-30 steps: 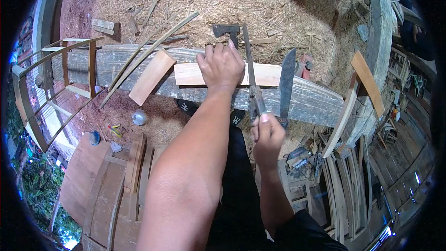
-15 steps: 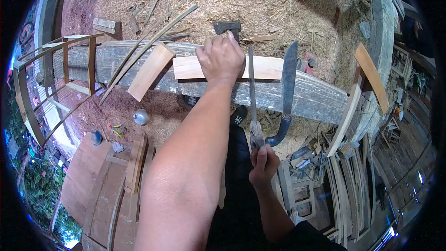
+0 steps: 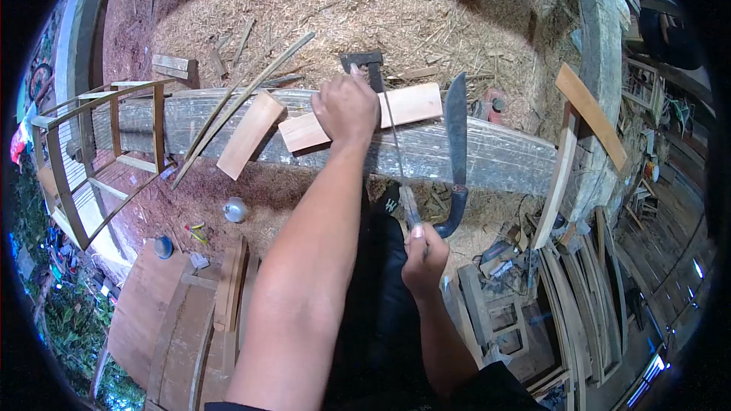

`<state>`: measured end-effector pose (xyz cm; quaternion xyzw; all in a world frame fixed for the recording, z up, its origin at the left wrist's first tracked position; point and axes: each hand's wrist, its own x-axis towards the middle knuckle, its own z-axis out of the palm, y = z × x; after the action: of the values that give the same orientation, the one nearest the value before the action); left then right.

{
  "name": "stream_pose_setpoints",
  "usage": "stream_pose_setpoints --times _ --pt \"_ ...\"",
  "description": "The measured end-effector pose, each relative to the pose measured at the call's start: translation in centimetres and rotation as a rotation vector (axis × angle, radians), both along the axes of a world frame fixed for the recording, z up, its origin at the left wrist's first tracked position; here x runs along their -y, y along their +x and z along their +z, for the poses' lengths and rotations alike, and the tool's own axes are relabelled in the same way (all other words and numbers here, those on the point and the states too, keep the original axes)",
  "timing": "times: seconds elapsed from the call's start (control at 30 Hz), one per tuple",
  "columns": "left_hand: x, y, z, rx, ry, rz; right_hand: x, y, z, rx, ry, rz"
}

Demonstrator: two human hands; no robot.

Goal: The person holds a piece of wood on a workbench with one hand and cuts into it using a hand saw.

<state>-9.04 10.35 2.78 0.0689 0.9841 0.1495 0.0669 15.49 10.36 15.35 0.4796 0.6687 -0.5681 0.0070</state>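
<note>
My left hand (image 3: 346,110) is closed over a pale short board (image 3: 411,105), pressing it on the grey plank bench. That board lies tilted, its right end farther away. In my right hand (image 3: 424,259) is the worn wooden handle of a handsaw (image 3: 397,154). Its thin blade shows edge-on and crosses the board just right of my left hand; no teeth can be made out. A machete (image 3: 456,133) with a dark curved handle lies across the bench to the right. Just beyond my left hand is a hatchet (image 3: 362,58), partly hidden.
The weathered bench (image 3: 495,156) runs across the view. Another pale board (image 3: 251,135) and thin strips (image 3: 251,91) lie on its left part. A slatted wooden frame (image 3: 114,148) stands at far left. Curved timbers (image 3: 563,320) are stacked at lower right. Shavings cover the ground.
The board under my left hand has turned, its right end swinging away from me and its left end towards me. The saw blade now leans left across it. The view has shifted slightly.
</note>
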Motion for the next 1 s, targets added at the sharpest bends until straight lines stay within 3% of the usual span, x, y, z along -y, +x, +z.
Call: stream_pose_setpoints --times 0.23,0.33,0.43,0.63,1.0 --pt "0.6 -0.1 0.0 0.052 -0.017 -0.094 -0.8 0.3 -1.1 0.033 -0.023 0.028" --pt "1.4 -0.1 -0.4 -0.027 0.008 -0.182 -2.1 0.5 -0.7 0.08 -0.214 -0.037" --pt "0.7 0.2 -0.9 -0.053 -0.011 -0.115 -2.9 0.3 0.2 -0.121 -0.18 0.082" --pt "0.5 0.2 -1.5 -0.06 -0.025 -0.081 -3.8 -1.1 1.5 -0.093 -0.012 0.118" --pt "0.5 0.1 -0.6 -0.042 -0.046 -0.14 -3.8 -6.4 1.8 0.046 -0.044 0.054"
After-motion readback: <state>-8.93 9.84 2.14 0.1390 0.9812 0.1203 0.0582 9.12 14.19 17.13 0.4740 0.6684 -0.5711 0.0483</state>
